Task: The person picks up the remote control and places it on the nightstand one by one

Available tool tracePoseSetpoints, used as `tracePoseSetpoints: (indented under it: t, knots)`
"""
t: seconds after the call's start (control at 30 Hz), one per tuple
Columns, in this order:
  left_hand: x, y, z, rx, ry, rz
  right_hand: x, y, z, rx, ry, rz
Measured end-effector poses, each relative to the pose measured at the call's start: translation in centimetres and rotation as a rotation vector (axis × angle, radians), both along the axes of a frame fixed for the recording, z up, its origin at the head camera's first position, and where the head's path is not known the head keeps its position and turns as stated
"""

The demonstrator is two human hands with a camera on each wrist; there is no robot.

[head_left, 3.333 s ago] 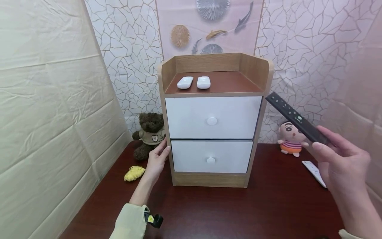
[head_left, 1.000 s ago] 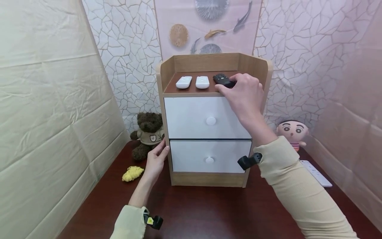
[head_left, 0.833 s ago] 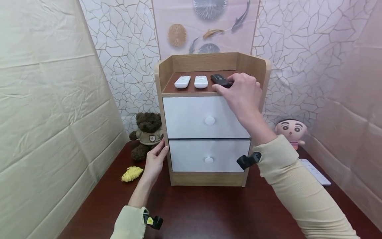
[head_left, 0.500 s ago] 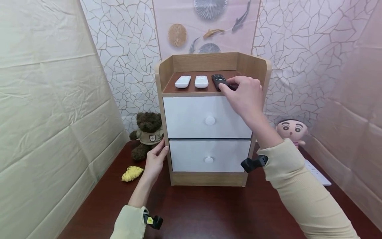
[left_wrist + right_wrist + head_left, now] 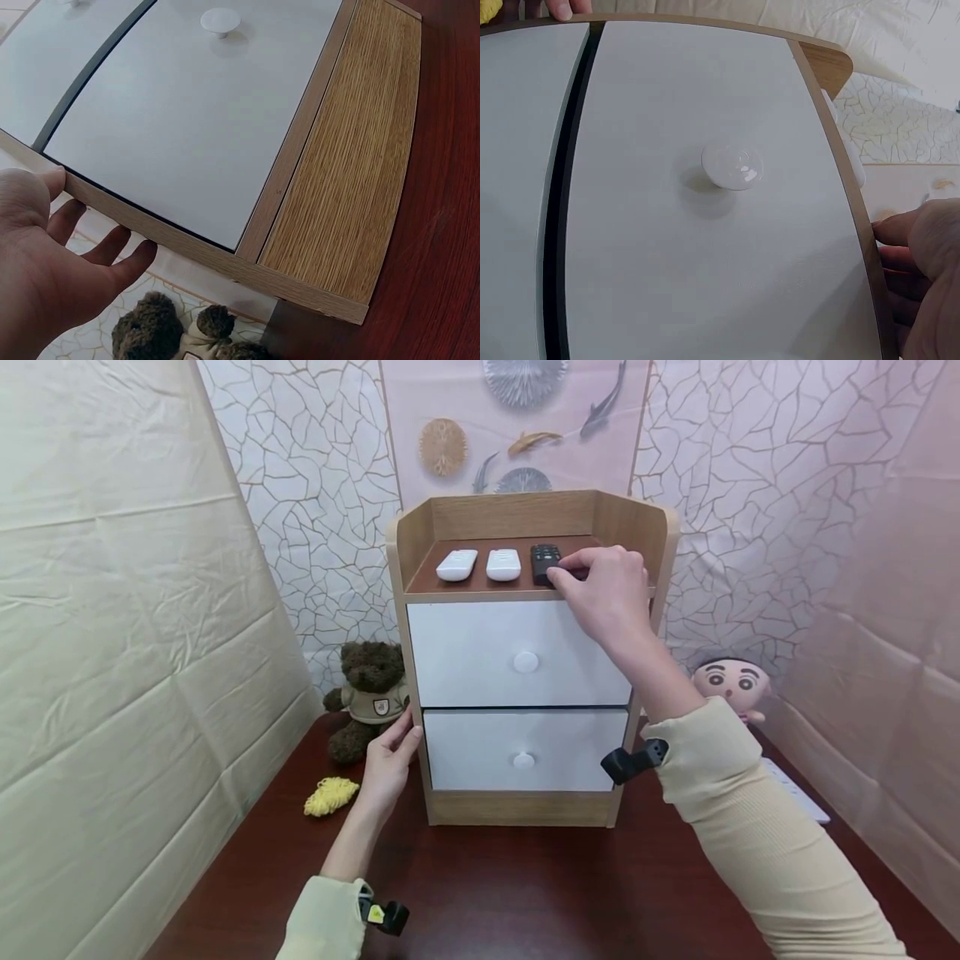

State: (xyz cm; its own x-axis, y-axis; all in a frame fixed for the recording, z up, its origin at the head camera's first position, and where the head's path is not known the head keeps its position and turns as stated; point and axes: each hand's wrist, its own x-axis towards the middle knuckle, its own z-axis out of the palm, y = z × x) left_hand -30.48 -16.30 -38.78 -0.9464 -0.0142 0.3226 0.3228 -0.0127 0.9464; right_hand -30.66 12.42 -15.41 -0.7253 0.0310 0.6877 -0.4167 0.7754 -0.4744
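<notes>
On the brown top of the small two-drawer cabinet (image 5: 476, 810), my right hand (image 5: 611, 593) pinches a black remote control (image 5: 542, 562) by its near end. That remote lies pointing backward, its buttons up, the near end partly hidden by the fingers. To its left sit two white remote controls, one in the middle (image 5: 503, 565) and one farther left (image 5: 457, 565), lined up side by side. My left hand (image 5: 387, 768) holds the cabinet's left side edge, thumb at the front and fingers along the side panel (image 5: 187, 244). Both white drawers, upper (image 5: 472, 652) and lower (image 5: 472, 747), are closed.
A brown teddy bear (image 5: 371, 693) sits left of the cabinet, with a yellow yarn bundle (image 5: 331, 796) before it. At right, a plush doll (image 5: 733, 683) and a long white flat object (image 5: 797, 791) lie partly behind my right arm. Cloth walls stand on both sides.
My right hand has brought the black remote from the right side onto the cabinet top, then turned it from slanted to nearly straight beside the white ones. The left hand keeps its place.
</notes>
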Motion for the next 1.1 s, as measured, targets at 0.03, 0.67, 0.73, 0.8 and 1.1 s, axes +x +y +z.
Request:
tracePoseSetpoints:
  t: [0.03, 0.67, 0.73, 0.8, 1.1]
  knots:
    - [0.0, 0.0, 0.0, -0.003, 0.001, -0.001, -0.1, 0.0, 0.0, -0.007, 0.002, 0.003]
    - [0.1, -0.4, -0.3, -0.011, -0.008, -0.016, 5.1, 5.4, -2.8, -0.199, 0.153, 0.113]
    - [0.1, -0.4, -0.3, -0.011, -0.011, -0.02, 5.9, 6.8, -3.5, -0.204, 0.162, 0.074]
    - [0.2, -0.4, -0.3, -0.012, -0.015, -0.025, 6.4, 8.6, -4.3, -0.217, 0.17, 0.041]
    - [0.0, -0.2, -0.3, -0.001, -0.007, -0.025, 7.4, 17.8, -10.8, -0.431, 0.077, -0.076]
